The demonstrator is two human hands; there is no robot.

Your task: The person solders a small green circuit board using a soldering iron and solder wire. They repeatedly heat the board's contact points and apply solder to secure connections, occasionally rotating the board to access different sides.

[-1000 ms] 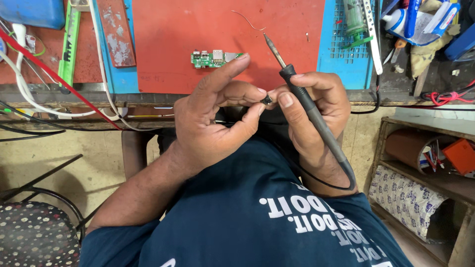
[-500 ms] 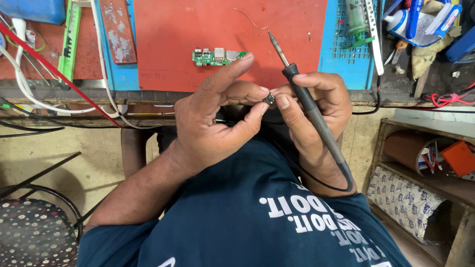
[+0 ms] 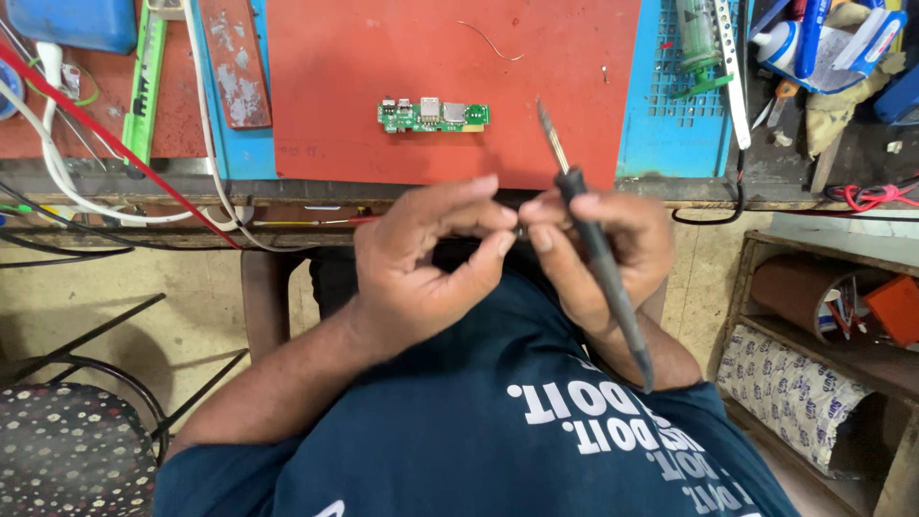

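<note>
Left hand point(image 3: 431, 273) and right hand point(image 3: 598, 254) meet fingertip to fingertip, pinching a tiny part too small to identify, soldering iron point(image 3: 598, 249) gripped idle in the right; circuit board point(image 3: 433, 116) lies untouched on the red mat point(image 3: 383, 67).

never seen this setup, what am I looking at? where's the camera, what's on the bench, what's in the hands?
One view only: a camera worn on the person's head, looking down past their dark blue shirt at the bench edge. No machine, just two bare hands. The right hand holds a black soldering iron, tip pointing up towards the bench. The left hand meets it fingertip to fingertip, pinching something too small to identify. On the red mat lies a small green circuit board with connectors and a loose bit of wire. Cables lie to the left.
</note>
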